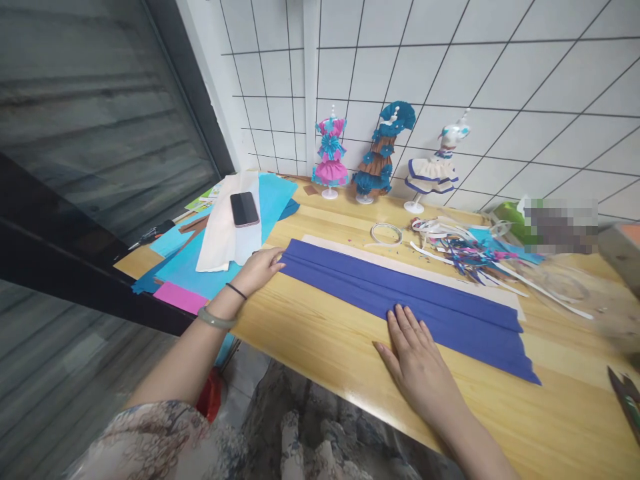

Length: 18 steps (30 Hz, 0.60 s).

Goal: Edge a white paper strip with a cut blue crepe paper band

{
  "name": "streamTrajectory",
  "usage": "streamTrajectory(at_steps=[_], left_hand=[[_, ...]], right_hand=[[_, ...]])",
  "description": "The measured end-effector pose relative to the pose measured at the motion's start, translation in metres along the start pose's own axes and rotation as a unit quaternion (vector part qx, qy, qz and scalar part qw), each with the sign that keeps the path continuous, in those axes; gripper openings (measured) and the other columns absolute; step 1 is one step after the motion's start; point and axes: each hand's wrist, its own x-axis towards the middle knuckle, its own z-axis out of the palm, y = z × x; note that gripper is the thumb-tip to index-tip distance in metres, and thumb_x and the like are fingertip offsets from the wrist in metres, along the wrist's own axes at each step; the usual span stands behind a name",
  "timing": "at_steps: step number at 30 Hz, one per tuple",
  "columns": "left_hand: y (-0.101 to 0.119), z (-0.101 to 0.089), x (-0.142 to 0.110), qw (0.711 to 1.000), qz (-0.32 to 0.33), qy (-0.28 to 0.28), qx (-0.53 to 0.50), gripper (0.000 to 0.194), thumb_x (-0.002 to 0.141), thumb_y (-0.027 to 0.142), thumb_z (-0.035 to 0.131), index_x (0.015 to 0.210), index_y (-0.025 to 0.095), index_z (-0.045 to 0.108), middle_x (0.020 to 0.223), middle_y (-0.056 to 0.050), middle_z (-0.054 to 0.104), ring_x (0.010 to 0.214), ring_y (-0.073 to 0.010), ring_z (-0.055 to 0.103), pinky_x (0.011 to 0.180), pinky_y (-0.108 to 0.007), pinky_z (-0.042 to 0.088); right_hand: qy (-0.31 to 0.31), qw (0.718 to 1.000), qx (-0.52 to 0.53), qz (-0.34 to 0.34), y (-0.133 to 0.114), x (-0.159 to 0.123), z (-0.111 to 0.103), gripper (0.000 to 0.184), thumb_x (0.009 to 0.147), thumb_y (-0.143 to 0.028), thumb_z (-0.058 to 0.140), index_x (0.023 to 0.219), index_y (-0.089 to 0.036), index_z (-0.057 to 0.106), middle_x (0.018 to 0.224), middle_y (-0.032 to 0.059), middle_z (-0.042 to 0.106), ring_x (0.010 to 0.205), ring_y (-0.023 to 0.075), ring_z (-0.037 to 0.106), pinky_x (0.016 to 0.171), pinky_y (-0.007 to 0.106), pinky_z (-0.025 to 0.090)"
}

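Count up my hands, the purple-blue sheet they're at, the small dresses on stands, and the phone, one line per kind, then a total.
Hands: 2, left hand and right hand
Purple-blue sheet: 1
Small dresses on stands: 3, pink dress, brown dress, cream dress
Phone: 1
Total: 7

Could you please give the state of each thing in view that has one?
Blue sheet: spread out, creased lengthwise
Left hand: at the blue sheet's left end
Right hand: open, partly on the blue sheet
Pale strip: flat, partly covered
Phone: face up, screen dark
Three dress forms: upright, dressed
Coloured sheets: stacked unevenly
Scraps: loosely heaped
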Motion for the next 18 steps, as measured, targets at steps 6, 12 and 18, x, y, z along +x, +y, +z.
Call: streamTrajectory(at_steps=[6,12,18], left_hand=[[0.049,0.002,-0.019,0.985,0.027,0.108,0.13,0.042,0.089,0.03,0.039,0.126,0.012,0.045,0.114,-0.016,0.055,0.114,-0.0282,0.045,0.096,-0.042,0.034],[0.142,0.049,-0.056,0.951,0.3,0.012,0.079,0.069,0.083,0.061,0.032,0.132,0.012,0.038,0.142,-0.013,0.033,0.135,-0.0264,0.018,0.109,-0.042,0.018],[0.149,0.064,-0.062,0.955,0.285,-0.029,0.079,0.075,0.083,0.066,0.022,0.134,0.013,0.035,0.143,-0.011,0.032,0.135,-0.0246,0.02,0.11,-0.042,0.016]], right_hand=[[-0.008,1.0,-0.004,0.001,0.0,0.0,-0.002,0.065,0.089,-0.051,0.03,0.131,-0.003,0.042,0.14,0.0188,0.034,0.132,0.0283,0.025,0.105,0.047,0.027],[-0.002,1.0,-0.009,-0.008,-0.001,0.001,-0.003,0.063,0.09,-0.049,0.028,0.129,-0.002,0.043,0.139,0.0202,0.036,0.133,0.0282,0.024,0.104,0.048,0.029],[0.012,1.0,-0.002,-0.01,-0.001,0.0,-0.001,0.064,0.09,-0.049,0.027,0.128,-0.001,0.045,0.138,0.0202,0.036,0.132,0.0284,0.024,0.104,0.047,0.028]])
